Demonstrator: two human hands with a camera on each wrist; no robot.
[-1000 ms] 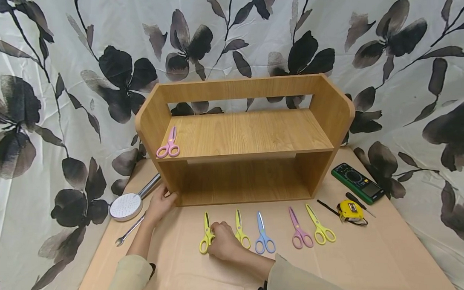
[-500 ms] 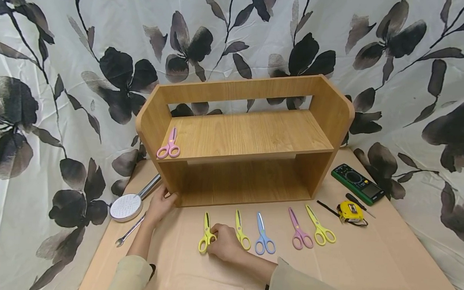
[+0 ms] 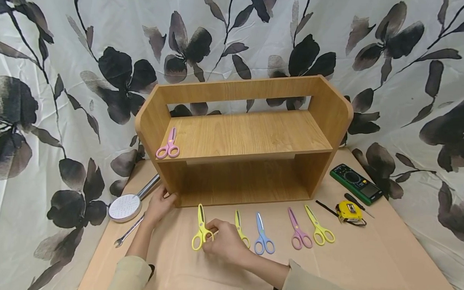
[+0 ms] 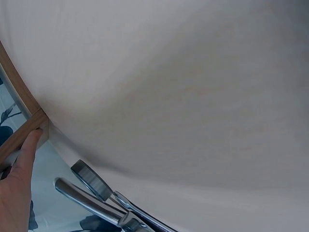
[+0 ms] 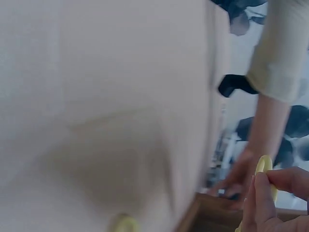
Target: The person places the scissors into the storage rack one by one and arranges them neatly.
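Yellow scissors (image 3: 200, 229) lower centre | light, stiff plastic, best held at loops | right hand (image 3: 224, 243) fingers pinch handle | left hand (image 3: 158, 204) fingers relaxed on shelf (image 3: 247, 141) corner

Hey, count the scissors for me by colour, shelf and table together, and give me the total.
Yellow scissors: 3, one gripped by the right hand, one beside it, one at the far right of the row.
Pink scissors: 2, one on the wooden shelf, one on the table.
Blue scissors: 1.
Total: 6.
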